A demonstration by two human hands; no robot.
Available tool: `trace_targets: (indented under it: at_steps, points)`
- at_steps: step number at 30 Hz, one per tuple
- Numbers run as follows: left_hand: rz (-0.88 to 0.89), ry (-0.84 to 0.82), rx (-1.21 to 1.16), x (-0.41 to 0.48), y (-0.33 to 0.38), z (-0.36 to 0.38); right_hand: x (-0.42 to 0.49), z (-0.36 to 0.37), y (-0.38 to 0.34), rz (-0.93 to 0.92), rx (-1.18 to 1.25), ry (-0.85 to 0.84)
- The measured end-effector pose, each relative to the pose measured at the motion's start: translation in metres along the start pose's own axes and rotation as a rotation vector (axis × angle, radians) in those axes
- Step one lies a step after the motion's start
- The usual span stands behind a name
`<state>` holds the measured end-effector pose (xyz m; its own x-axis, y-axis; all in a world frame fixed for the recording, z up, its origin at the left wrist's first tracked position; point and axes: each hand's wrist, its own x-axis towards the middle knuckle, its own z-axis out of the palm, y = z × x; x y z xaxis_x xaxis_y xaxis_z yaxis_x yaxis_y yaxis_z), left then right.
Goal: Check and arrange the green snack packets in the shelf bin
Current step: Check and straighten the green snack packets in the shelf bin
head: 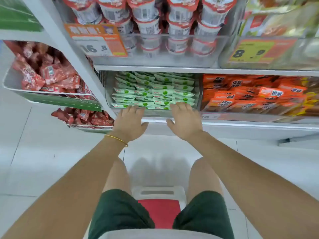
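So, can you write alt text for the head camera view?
A person's left hand and right hand, both open, are at the front edge of a shelf bin full of green snack packets. Orange packets fill the bin beside it.

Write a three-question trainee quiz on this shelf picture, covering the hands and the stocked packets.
1. True or false: the left hand grips one of the flat green-and-white snack packets.
2. Packets stocked just right of the green ones are: A blue; B orange foil packets; C purple.
3. Fill in: the thin gold bangle is on the ____ wrist.
Key: 1 false; 2 B; 3 left.
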<state>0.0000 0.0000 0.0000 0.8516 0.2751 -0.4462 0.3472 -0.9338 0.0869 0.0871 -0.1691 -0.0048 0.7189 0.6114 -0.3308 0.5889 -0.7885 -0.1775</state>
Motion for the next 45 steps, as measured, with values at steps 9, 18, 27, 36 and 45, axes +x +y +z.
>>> trace_targets:
  at_steps: [9, 18, 27, 36, 45]
  points:
    - [0.289, 0.631, 0.022, 0.107, -0.031, 0.073, 0.09, 0.099, 0.019, -0.058, -0.052, 0.701]
    - [0.423, 0.806, -0.098, 0.103, -0.039, 0.098, 0.081, 0.124, 0.02, -0.132, 0.051, 0.847]
    - [0.45, 0.869, -0.161, 0.098, -0.045, 0.105, 0.081, 0.115, 0.011, -0.202, 0.12, 0.841]
    - [0.45, 0.974, -0.164, 0.112, -0.047, 0.113, 0.1, 0.138, 0.014, -0.259, 0.206, 1.089]
    - [0.448, 1.016, -0.17, 0.106, -0.042, 0.112, 0.097, 0.131, 0.012, -0.283, 0.253, 1.1]
